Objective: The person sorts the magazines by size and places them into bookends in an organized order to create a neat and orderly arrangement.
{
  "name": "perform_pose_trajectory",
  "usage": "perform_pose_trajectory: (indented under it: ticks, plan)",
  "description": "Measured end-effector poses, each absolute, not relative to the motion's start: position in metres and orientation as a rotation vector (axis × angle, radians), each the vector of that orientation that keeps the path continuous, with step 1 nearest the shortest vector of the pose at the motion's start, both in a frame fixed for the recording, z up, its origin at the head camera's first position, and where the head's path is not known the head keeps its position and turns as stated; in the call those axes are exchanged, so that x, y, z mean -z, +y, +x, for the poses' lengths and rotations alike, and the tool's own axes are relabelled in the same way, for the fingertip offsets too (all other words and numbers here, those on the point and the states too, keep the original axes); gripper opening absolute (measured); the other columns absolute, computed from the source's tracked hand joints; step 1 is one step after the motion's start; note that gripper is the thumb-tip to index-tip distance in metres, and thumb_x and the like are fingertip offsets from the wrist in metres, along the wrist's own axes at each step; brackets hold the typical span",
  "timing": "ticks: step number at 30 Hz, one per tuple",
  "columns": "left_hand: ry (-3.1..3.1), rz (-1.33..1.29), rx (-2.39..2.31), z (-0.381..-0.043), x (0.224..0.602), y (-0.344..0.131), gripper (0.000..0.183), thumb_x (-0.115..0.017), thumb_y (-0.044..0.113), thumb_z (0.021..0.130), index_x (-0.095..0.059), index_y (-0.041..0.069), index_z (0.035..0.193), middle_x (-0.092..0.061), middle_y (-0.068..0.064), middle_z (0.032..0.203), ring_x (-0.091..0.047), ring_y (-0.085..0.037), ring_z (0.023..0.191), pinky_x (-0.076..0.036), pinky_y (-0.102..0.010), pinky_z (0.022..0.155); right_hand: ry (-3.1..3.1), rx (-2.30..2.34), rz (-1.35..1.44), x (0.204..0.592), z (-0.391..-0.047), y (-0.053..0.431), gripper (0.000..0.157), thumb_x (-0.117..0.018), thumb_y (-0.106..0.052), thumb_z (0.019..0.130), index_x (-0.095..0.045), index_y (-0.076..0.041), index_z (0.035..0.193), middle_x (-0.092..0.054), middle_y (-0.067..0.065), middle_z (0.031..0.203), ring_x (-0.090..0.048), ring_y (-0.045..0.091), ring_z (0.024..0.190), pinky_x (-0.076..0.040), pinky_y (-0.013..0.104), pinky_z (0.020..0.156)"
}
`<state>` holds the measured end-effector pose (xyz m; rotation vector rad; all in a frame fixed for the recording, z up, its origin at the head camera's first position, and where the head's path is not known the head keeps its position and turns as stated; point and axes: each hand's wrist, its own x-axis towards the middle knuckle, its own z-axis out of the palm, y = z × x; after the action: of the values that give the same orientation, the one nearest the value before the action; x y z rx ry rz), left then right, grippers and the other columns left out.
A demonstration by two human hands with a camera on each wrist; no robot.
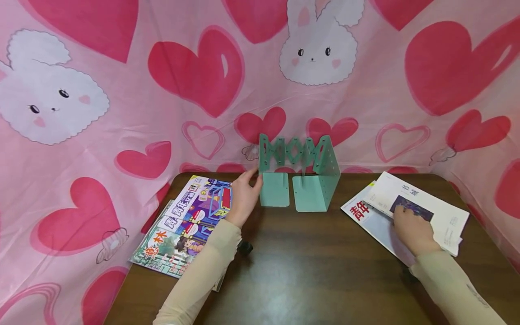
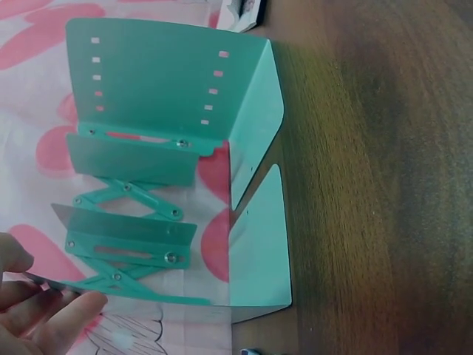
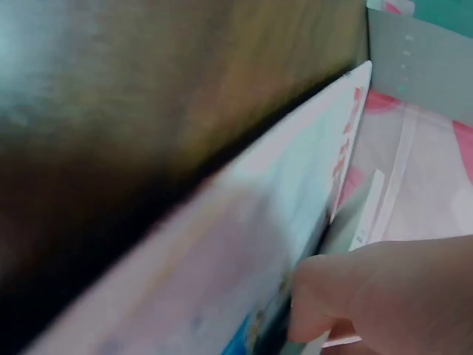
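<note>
Left grip [image 1: 244,196]: pinches green rack's [image 1: 310,193] left edge
Right grip [image 1: 415,231]: pinches white book [image 1: 448,219] over lower magazine [image 1: 358,213]
Bench [image 1: 304,262]: wood stretches between colourful magazines [image 1: 191,216] and white book

1. Before me hangs a pink cloth [image 1: 264,90], lightly creased, printed with red hearts [image 1: 436,67] and white rabbit heads [image 1: 318,52].
2. It turns a corner on my right.
3. My dark brown wooden table [image 1: 308,253] catches a pale glare [image 1: 280,298].

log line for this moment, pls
left hand: touches rack | right hand: grips white magazine, overlapping blue magazine | rack: upright on table
</note>
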<state>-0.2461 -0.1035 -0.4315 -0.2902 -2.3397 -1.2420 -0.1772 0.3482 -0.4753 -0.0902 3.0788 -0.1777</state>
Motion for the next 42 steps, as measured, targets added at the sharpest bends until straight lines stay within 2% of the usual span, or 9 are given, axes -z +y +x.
perform_pose_trajectory:
  ticks: [3,8,12,18,22,25,29,35,42]
  plan:
    - [-2.346,-0.283,1.241,-0.246,0.431,-0.104,0.035,-0.069,0.014,0.100,-0.071,0.004,0.133,-0.075,-0.017,0.118,-0.073,-0.031,0.106,-0.059,-0.046,0.093,3.097,0.233,-0.055,0.477,-0.176,0.348,0.028,-0.057,-0.002,0.094,-0.045,0.020,0.107,-0.056,0.045,0.094,-0.060,0.065,0.075,-0.050,0.068,0.053]
    - [-2.344,-0.276,1.269,-0.245,0.431,-0.105,0.034,-0.071,0.012,0.098,-0.073,0.005,0.131,-0.077,-0.014,0.115,-0.074,-0.030,0.104,-0.060,-0.044,0.091,3.147,0.311,0.006,0.479,-0.175,0.349,0.030,-0.058,-0.004,0.091,-0.050,0.020,0.107,-0.059,0.044,0.093,-0.059,0.067,0.075,-0.049,0.071,0.052]
    - [-2.321,-0.287,1.276,-0.245,0.430,-0.104,0.032,-0.071,0.011,0.097,-0.074,0.005,0.129,-0.078,-0.016,0.110,-0.075,-0.029,0.100,-0.061,-0.045,0.086,3.167,0.321,0.019,0.479,-0.175,0.351,0.025,-0.058,-0.005,0.092,-0.056,0.019,0.100,-0.060,0.042,0.088,-0.059,0.067,0.073,-0.048,0.071,0.051]
    - [-2.333,-0.260,1.307,-0.245,0.430,-0.105,0.033,-0.071,0.012,0.098,-0.074,0.007,0.130,-0.078,-0.014,0.111,-0.074,-0.028,0.101,-0.060,-0.044,0.089,3.158,0.319,0.019,0.476,-0.174,0.349,0.021,-0.057,-0.002,0.093,-0.056,0.019,0.097,-0.057,0.042,0.085,-0.059,0.067,0.074,-0.049,0.071,0.052]
    - [-2.330,-0.242,1.330,-0.245,0.431,-0.106,0.034,-0.072,0.013,0.097,-0.073,0.008,0.131,-0.078,-0.013,0.111,-0.075,-0.026,0.097,-0.061,-0.036,0.074,3.171,0.313,-0.007,0.475,-0.173,0.344,0.015,-0.054,0.003,0.092,-0.055,0.016,0.098,-0.058,0.043,0.087,-0.060,0.066,0.074,-0.051,0.071,0.055]
    - [-2.326,-0.222,1.345,-0.246,0.431,-0.106,0.035,-0.073,0.014,0.097,-0.073,0.007,0.131,-0.078,-0.012,0.113,-0.075,-0.026,0.094,-0.054,-0.026,0.059,3.203,0.345,-0.017,0.474,-0.171,0.343,0.014,-0.051,0.005,0.092,-0.056,0.013,0.102,-0.060,0.043,0.087,-0.060,0.066,0.073,-0.050,0.071,0.054]
    - [-2.352,-0.195,1.351,-0.247,0.431,-0.107,0.037,-0.075,0.016,0.097,-0.071,0.008,0.132,-0.076,-0.012,0.119,-0.075,-0.027,0.095,-0.047,-0.017,0.053,3.271,0.402,-0.010,0.472,-0.167,0.345,0.019,-0.055,0.004,0.093,-0.063,0.009,0.110,-0.062,0.043,0.090,-0.060,0.065,0.073,-0.047,0.071,0.052]
    - [-2.358,-0.193,1.348,-0.247,0.431,-0.106,0.037,-0.074,0.015,0.097,-0.071,0.009,0.133,-0.076,-0.012,0.119,-0.074,-0.027,0.091,-0.044,-0.019,0.050,3.348,0.420,0.012,0.465,-0.158,0.349,0.034,-0.067,-0.001,0.091,-0.065,0.007,0.123,-0.065,0.041,0.098,-0.061,0.059,0.071,-0.046,0.066,0.051]
    - [-2.349,-0.199,1.348,-0.246,0.431,-0.106,0.037,-0.073,0.017,0.098,-0.071,0.008,0.133,-0.074,-0.011,0.124,-0.075,-0.026,0.098,-0.039,-0.020,0.049,3.504,0.570,0.011,0.456,-0.142,0.353,0.041,-0.065,-0.003,0.090,-0.066,0.003,0.131,-0.067,0.036,0.093,-0.056,0.048,0.056,-0.040,0.067,0.049]
